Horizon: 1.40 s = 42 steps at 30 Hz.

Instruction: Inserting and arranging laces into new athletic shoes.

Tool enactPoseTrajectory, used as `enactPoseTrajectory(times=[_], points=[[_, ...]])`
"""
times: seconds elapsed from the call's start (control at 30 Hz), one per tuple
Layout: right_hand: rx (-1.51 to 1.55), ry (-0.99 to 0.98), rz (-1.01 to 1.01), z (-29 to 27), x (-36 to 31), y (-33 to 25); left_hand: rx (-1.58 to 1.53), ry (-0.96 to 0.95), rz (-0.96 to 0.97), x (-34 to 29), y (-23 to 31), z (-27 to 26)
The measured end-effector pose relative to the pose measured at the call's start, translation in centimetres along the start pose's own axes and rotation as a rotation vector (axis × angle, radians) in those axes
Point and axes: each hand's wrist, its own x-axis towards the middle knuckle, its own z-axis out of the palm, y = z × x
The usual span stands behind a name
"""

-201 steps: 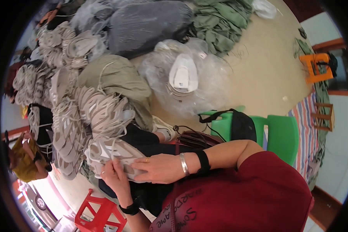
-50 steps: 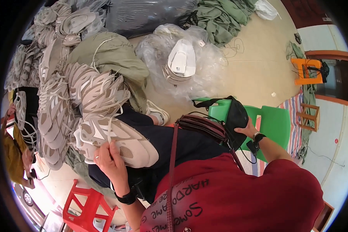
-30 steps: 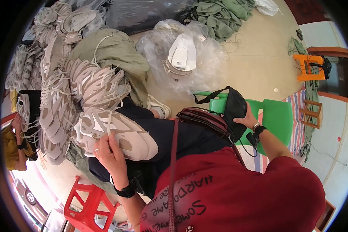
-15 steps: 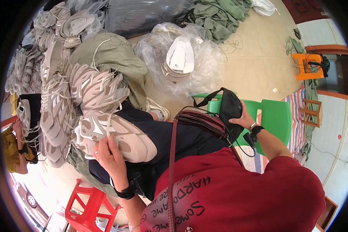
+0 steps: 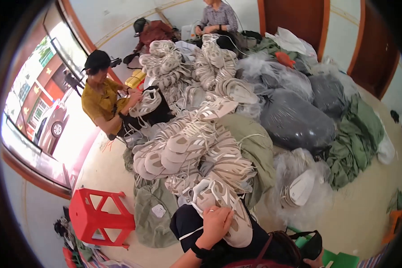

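Note:
A stack of beige and white shoe uppers (image 5: 241,225) lies across my dark-trousered lap. My left hand (image 5: 216,225) is on the top one, its fingers bent and pressed together at the lacing; a ring shows on one finger. From under that hand a white lace (image 5: 192,233) trails to the left. At the lower edge my right hand (image 5: 317,261) is only partly visible, gripping a black fabric pouch (image 5: 311,244) beside the green plastic chair (image 5: 341,259). The maroon bag strap (image 5: 264,247) crosses near my lap.
Heaps of shoe uppers (image 5: 187,138) fill the floor ahead. A red stool (image 5: 100,216) stands left. Grey plastic-wrapped bundles (image 5: 295,118) and green cloth (image 5: 355,143) lie right. A person in yellow (image 5: 100,98) handles an upper; two others sit at the back.
The view has swung up and to the left, bringing the room and co-workers into sight. My left hand stays at the top upper; my right hand still grips the pouch, now at the lower edge.

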Motion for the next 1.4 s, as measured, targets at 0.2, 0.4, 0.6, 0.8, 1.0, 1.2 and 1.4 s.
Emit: enactPoseTrajectory(times=[0.2, 0.4, 0.6, 0.8, 1.0, 1.2, 1.4], points=[[-0.145, -0.042, 0.055, -1.1, -1.6, -2.6, -0.013, -0.007, -0.005, 0.1, -0.5, 0.5], [-0.026, -0.18, 0.523, -0.2, -3.7, -9.2, -0.015, -0.014, -0.011, -0.2, -0.8, 0.6], [-0.036, -0.185, 0.398, -0.8, -0.9, -11.8, -0.001, -0.038, -0.011, -0.5, -0.8, 0.5], [-0.031, -0.186, 0.335, -2.0, 1.0, -10.4, -0.027, -0.015, 0.009, -0.7, -0.7, 0.8], [-0.108, -0.236, 0.285, -4.7, 5.4, -10.2, -0.022, 0.022, 0.001, -1.0, -1.1, 0.8], [-0.467, -0.498, 0.289, -7.2, 13.6, -17.5, -0.013, -0.001, 0.02, -0.8, -1.7, 2.7], [-0.7, -0.726, 0.26, -2.1, 20.9, -23.2, -0.027, 0.07, -0.008, -1.1, -1.5, 2.7]])
